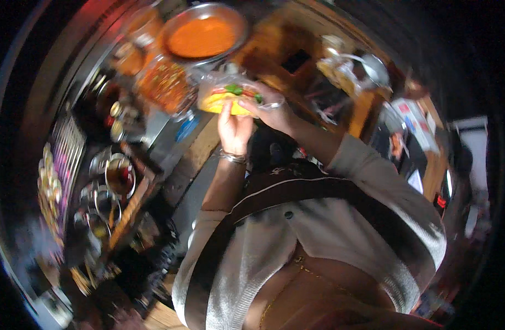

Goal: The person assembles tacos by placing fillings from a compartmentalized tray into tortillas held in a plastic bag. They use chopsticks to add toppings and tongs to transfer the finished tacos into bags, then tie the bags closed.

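Both hands are closed around a stuffed yellow sandwich (232, 105), held out ahead of me over the worktop. Green leaves and red filling show along its upper side. Clear thin plastic (210, 88) lies around it; whether this is a bag or a loose sheet I cannot tell. My left hand (234, 131) grips it from below, thumb up against the yellow side. From the right, my right hand (270, 114) holds the other end, its thumb on the front; clear plastic covers part of these fingers.
Beyond the hands stands a wide metal bowl (239, 34) of orange sauce, beside a tray of chunky red-orange food (167, 82). Jars (117, 131) and metal pots (95, 198) crowd the left, near a metal grill rack (68, 146). A dark phone-like slab (296, 60) lies on the wooden counter.
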### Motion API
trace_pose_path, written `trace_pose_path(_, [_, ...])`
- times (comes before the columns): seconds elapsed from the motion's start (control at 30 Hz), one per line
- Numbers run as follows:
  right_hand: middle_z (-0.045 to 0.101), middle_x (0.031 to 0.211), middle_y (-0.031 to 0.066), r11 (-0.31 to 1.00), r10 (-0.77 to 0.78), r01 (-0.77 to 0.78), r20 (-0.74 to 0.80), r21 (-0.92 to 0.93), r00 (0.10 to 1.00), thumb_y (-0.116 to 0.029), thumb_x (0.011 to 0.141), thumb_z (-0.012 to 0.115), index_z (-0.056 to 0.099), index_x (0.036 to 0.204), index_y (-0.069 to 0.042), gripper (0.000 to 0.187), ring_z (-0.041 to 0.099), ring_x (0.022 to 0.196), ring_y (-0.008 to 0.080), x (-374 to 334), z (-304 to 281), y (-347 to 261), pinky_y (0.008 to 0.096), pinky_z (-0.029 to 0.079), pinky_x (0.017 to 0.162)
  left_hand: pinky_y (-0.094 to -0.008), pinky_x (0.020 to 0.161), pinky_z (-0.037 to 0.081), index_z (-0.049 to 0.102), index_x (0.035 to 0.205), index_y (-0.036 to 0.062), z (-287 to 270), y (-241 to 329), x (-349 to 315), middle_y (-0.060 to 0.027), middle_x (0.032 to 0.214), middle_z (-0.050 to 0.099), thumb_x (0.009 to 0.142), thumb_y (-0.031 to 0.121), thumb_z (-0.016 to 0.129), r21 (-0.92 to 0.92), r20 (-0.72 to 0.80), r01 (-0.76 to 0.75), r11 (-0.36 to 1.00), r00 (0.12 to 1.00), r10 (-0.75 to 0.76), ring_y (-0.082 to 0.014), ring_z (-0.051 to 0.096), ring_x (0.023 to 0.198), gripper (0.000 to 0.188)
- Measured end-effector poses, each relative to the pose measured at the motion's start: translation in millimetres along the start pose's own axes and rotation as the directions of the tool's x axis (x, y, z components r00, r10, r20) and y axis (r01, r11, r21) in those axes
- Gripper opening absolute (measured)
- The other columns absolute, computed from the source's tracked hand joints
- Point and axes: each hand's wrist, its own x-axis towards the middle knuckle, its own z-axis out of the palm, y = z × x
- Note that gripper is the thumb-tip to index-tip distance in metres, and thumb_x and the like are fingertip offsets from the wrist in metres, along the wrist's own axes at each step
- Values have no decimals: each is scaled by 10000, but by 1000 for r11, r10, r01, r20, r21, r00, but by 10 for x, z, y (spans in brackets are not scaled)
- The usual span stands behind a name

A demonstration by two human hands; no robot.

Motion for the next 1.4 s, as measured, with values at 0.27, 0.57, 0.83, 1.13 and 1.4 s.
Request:
trace_pose_path(0.27, [586, 1001, 60, 964, 242, -254, 140, 78, 960, -147, 776, 595, 553, 1050, -24, 304, 518, 934, 111, -296, -1593, 33, 266, 398, 815, -270, 838, 384, 487, 1065, 6, 281, -366, 450, -59, 1024, 550, 750, 56, 589, 958, 134, 36, 284, 818, -559, -136, 503, 945, 335])
trace_pose_path(0.57, [584, 938, 117, 878, 347, -339, -40, -337, 937, -132, 754, 591, 583, 977, -39, 242, 557, 868, 217, -410, -2309, 393, 291, 431, 741, -238, 639, 424, 583, 866, 24, 279, -1378, 913, -23, 778, 596, 735, 152, 623, 999, 24, -41, -18, 832, -555, -72, 521, 727, 188])
trace_pose_path(0.83, [566, 842, 98, 728, -55, -210, -361, -653, 931, -17, 645, 577, 605, 862, -35, 219, 561, 769, 228, -608, -2064, 699, 281, 455, 662, -252, 611, 442, 598, 883, 23, -56, -1724, 1366, -28, 803, 599, 740, 95, 578, 907, -195, 336, 254, 870, -453, -112, 552, 707, 161])
trace_pose_path(1.13, [599, 817, 54, 608, 683, -353, -242, 712, 689, -55, 712, 621, 589, 945, -16, 239, 557, 781, 131, -1069, -1808, 1034, 240, 440, 701, -328, 710, 452, 571, 930, 77, -178, -1799, 1317, -109, 929, 584, 756, 171, 530, 878, 169, 232, 419, 670, -723, -227, 563, 823, 202])
trace_pose_path(1.4, [592, 782, 63, 798, 524, -526, 94, 294, 847, -241, 816, 512, 565, 987, -3, 298, 548, 697, 141, -1110, -2116, 1458, 268, 439, 624, -323, 743, 441, 577, 946, 40, -582, -2189, 2108, -106, 970, 572, 694, 225, 617, 992, -76, -113, -63, -112, -991, -191, 549, 874, 315])
